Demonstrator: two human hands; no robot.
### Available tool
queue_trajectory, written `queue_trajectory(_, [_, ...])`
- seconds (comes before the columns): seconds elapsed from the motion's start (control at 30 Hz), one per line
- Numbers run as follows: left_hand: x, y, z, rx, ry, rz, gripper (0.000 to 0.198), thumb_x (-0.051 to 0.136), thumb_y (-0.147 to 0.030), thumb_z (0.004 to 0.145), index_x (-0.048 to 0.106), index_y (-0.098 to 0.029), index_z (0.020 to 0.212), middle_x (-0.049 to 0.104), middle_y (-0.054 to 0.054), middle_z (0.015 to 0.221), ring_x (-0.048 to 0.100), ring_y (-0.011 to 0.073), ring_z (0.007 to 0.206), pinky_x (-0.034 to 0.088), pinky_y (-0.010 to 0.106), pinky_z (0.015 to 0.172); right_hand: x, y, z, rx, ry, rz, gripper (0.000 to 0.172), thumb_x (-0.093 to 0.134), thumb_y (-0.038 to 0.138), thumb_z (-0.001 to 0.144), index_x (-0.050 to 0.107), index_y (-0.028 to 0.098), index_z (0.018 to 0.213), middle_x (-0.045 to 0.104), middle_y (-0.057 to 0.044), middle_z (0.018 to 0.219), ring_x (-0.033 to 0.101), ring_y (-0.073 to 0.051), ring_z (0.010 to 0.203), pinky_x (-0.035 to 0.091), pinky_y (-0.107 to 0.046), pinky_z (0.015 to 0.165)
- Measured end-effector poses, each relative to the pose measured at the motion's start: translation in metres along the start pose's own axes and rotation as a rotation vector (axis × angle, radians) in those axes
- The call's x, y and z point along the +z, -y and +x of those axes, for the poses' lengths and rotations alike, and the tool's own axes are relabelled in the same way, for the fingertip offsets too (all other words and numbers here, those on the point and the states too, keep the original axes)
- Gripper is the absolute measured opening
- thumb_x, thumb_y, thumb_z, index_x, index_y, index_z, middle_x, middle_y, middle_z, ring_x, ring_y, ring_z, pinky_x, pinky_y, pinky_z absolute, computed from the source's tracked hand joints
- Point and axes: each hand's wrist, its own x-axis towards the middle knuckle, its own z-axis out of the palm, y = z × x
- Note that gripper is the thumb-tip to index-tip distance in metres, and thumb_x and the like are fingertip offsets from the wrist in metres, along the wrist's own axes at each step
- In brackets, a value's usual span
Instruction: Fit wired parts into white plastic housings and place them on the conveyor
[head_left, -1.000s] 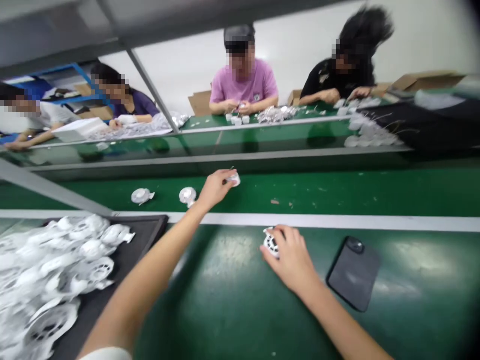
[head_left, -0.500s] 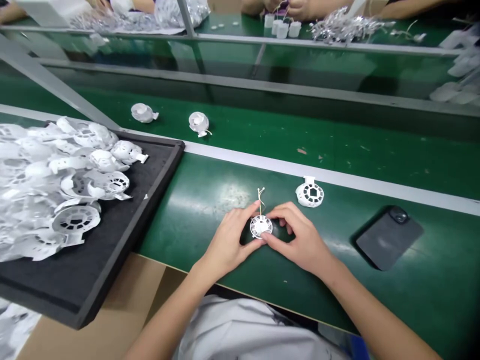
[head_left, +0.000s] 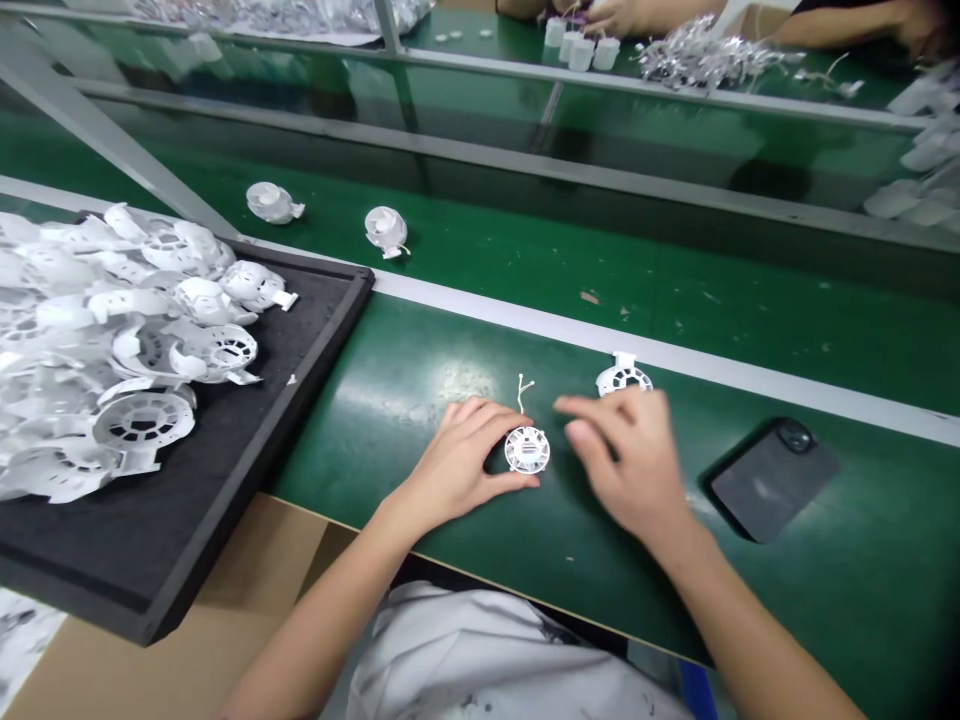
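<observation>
The left hand (head_left: 457, 465) grips a white plastic disc (head_left: 527, 449); the right hand (head_left: 626, 450) hangs open beside it. At nine o'clock, a black tray (head_left: 319, 375) holds heaped white plastic parts (head_left: 112, 340).

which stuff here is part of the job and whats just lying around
Job: left hand on round white plastic part, with wires; right hand; similar part nearby.
Lying about: black phone, black tray of white parts, two parts on far belt.
</observation>
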Motion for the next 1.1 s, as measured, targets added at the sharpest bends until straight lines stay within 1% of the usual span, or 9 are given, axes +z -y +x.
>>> queue_trajectory(0.03, [0.001, 0.0, 0.0, 0.006, -0.009, 0.008, 0.062, 0.075, -0.063, 0.087, 0.057, -0.029, 0.136, 0.065, 0.003, 0.132, 0.054, 0.0231, 0.124, 0.036, 0.038, 0.105, -0.01, -0.01, 0.004, 0.063, -0.053, -0.139, 0.046, 0.057, 0.047, 0.1, 0.062, 0.032, 0.144, 0.059, -0.011, 0.123, 0.052, -0.024, 0.118, 0.043, -0.046, 0.107])
queue_trajectory(0.1, [0.001, -0.001, -0.001, 0.007, -0.019, 0.026, 0.06, 0.075, -0.061, 0.088, 0.058, -0.03, 0.136, 0.064, 0.003, 0.133, 0.054, 0.0234, 0.123, 0.036, 0.038, 0.105, -0.025, -0.031, 0.011, 0.226, -0.01, -0.255, 0.065, 0.053, 0.056, 0.1, 0.045, 0.031, 0.16, 0.052, -0.013, 0.14, 0.046, -0.032, 0.132, 0.04, -0.055, 0.114])
queue_trajectory(0.17, [0.001, -0.003, -0.002, -0.019, -0.021, 0.022, 0.063, 0.076, -0.059, 0.088, 0.054, -0.031, 0.14, 0.063, 0.003, 0.132, 0.054, 0.0236, 0.122, 0.037, 0.038, 0.104, -0.031, -0.046, 0.013, 0.315, 0.11, -0.201, 0.065, 0.048, 0.061, 0.101, 0.045, 0.034, 0.159, 0.053, -0.011, 0.14, 0.047, -0.031, 0.134, 0.041, -0.054, 0.116])
queue_trajectory(0.27, [0.0, -0.007, -0.003, -0.074, -0.028, -0.013, 0.084, 0.083, -0.052, 0.084, 0.039, -0.031, 0.153, 0.063, 0.003, 0.13, 0.053, 0.024, 0.12, 0.038, 0.039, 0.107, -0.025, -0.054, 0.013, 0.316, 0.197, -0.139, 0.066, 0.05, 0.069, 0.097, 0.049, 0.038, 0.155, 0.055, -0.008, 0.137, 0.048, -0.028, 0.134, 0.041, -0.052, 0.119])
queue_trajectory(0.43, [0.003, -0.01, -0.005, -0.095, -0.042, 0.011, 0.095, 0.077, -0.035, 0.088, 0.02, -0.031, 0.164, 0.062, 0.004, 0.131, 0.049, 0.0257, 0.124, 0.039, 0.041, 0.11, -0.012, -0.03, 0.012, 0.263, 0.134, -0.016, 0.061, 0.053, 0.065, 0.098, 0.055, 0.033, 0.15, 0.059, -0.007, 0.132, 0.056, -0.023, 0.126, 0.048, -0.045, 0.113])
queue_trajectory(0.57, [0.006, -0.009, -0.006, -0.096, -0.051, 0.046, 0.1, 0.074, -0.037, 0.089, 0.012, -0.03, 0.167, 0.06, 0.007, 0.134, 0.049, 0.0276, 0.124, 0.039, 0.044, 0.109, -0.003, 0.001, 0.006, 0.05, 0.135, 0.209, 0.055, 0.064, 0.058, 0.095, 0.06, 0.031, 0.143, 0.061, -0.005, 0.131, 0.063, -0.015, 0.117, 0.053, -0.03, 0.104])
queue_trajectory(0.67, [0.007, -0.008, -0.007, -0.09, -0.04, 0.053, 0.105, 0.075, -0.036, 0.087, 0.008, -0.029, 0.168, 0.059, 0.01, 0.135, 0.048, 0.0299, 0.124, 0.04, 0.046, 0.108, 0.007, 0.015, 0.0, -0.074, 0.198, 0.195, 0.056, 0.069, 0.057, 0.091, 0.062, 0.03, 0.14, 0.062, -0.004, 0.126, 0.063, -0.013, 0.115, 0.054, -0.028, 0.101])
queue_trajectory(0.83, [0.009, -0.006, -0.008, -0.077, -0.044, 0.068, 0.11, 0.077, -0.032, 0.085, 0.005, -0.031, 0.168, 0.057, 0.01, 0.14, 0.047, 0.0302, 0.127, 0.039, 0.047, 0.109, 0.013, 0.021, -0.002, -0.084, 0.197, 0.101, 0.056, 0.068, 0.058, 0.092, 0.062, 0.028, 0.138, 0.063, -0.006, 0.121, 0.063, -0.016, 0.111, 0.056, -0.032, 0.098])
queue_trajectory(1.1, [0.011, -0.004, -0.008, -0.05, -0.058, 0.102, 0.107, 0.076, -0.043, 0.089, 0.006, -0.028, 0.168, 0.058, 0.01, 0.137, 0.048, 0.0299, 0.125, 0.039, 0.045, 0.106, 0.012, 0.022, -0.003, -0.119, 0.211, 0.121, 0.055, 0.069, 0.057, 0.092, 0.063, 0.027, 0.138, 0.062, -0.007, 0.121, 0.063, -0.015, 0.11, 0.057, -0.032, 0.097])
